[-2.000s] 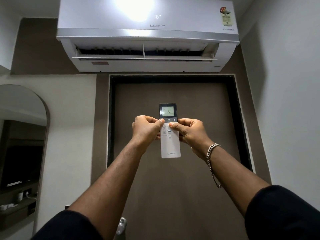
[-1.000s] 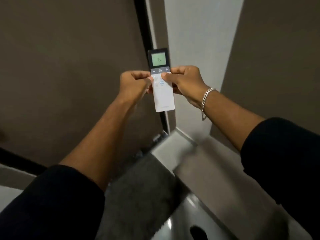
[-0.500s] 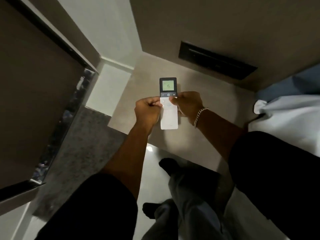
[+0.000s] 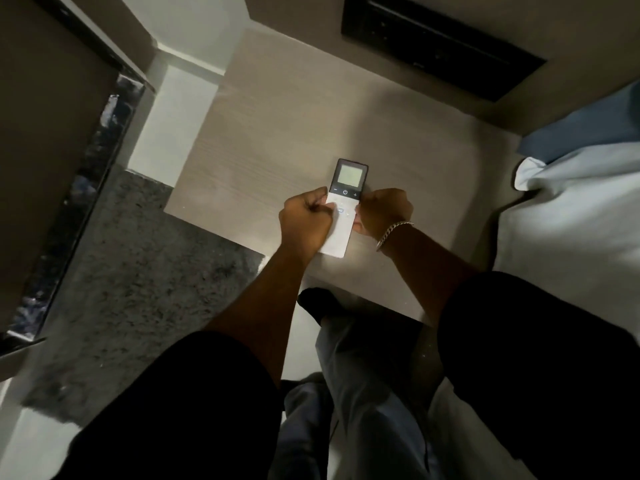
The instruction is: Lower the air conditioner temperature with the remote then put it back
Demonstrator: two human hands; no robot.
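While gripped two-handed, remote above bedside table

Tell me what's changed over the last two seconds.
The view swung from the air conditioner down to the bedside table. The remote came down with it and now sits low over the tabletop. Unchanged: left hand and right hand both still grip the remote, screen up.

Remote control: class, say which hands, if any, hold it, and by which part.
Both hands hold the remote control: the left hand grips its left edge and the right hand its right edge, at the white button section below the screen.
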